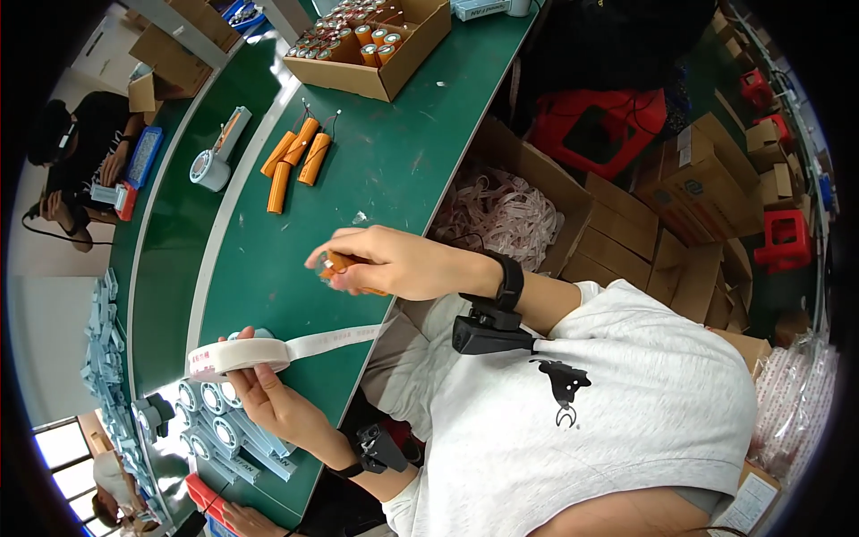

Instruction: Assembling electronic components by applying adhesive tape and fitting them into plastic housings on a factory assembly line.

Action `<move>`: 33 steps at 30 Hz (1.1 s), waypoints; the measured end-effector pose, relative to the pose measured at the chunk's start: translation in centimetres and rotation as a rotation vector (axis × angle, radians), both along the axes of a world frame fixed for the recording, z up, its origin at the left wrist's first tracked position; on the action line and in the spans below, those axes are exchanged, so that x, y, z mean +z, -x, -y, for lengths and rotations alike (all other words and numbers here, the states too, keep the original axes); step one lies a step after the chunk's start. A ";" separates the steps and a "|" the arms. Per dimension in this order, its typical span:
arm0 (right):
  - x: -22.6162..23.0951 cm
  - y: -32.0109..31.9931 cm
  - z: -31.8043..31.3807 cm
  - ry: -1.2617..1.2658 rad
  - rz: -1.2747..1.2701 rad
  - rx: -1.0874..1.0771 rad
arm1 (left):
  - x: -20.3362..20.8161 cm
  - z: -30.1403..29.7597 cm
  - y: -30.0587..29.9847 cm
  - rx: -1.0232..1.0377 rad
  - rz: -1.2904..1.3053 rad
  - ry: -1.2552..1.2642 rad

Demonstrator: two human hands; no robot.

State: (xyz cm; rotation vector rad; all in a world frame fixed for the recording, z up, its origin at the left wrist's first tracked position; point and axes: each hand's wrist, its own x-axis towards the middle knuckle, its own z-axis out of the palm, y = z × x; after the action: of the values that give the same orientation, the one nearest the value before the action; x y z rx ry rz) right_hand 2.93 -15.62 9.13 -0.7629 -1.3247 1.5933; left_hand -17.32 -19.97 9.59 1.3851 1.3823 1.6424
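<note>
My left hand (284,412) holds a roll of white tape (234,356), fingers wrapped round its lower side. A loose strip of the tape (335,341) runs from the roll toward the table's near edge. My right hand (394,259) is closed on an orange cylindrical battery (338,262), mostly hidden by the fingers, above the green table. Several orange batteries with thin wires (313,159) lie on the table beyond my right hand. Below the tape roll, pale blue handheld fan bodies with round heads (227,433) lie grouped beside my left hand.
An open cardboard box (358,80) of orange batteries stands on the green table (394,152). Beside the table, a carton holds crumpled strips (506,219), near a red stool (608,134). Across the raised divider lies another fan (211,168). A co-worker (89,152) sits opposite.
</note>
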 end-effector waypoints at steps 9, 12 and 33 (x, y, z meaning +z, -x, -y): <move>0.8 4.8 -0.8 -0.566 0.106 -0.248 | -1.0 0.1 -2.4 0.110 -0.478 0.095; 0.1 5.5 -0.9 -0.641 0.141 -0.305 | -0.8 0.4 -2.6 0.182 -0.744 0.140; -3.2 4.3 -9.5 0.029 -0.701 -0.956 | -5.7 -1.6 -6.0 0.116 -1.145 0.104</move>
State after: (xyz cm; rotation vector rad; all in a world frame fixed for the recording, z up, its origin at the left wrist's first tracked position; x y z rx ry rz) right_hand -1.34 -6.10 5.97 -0.6151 -0.3127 0.9333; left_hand -11.37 -18.33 3.92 2.3473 2.1013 0.7284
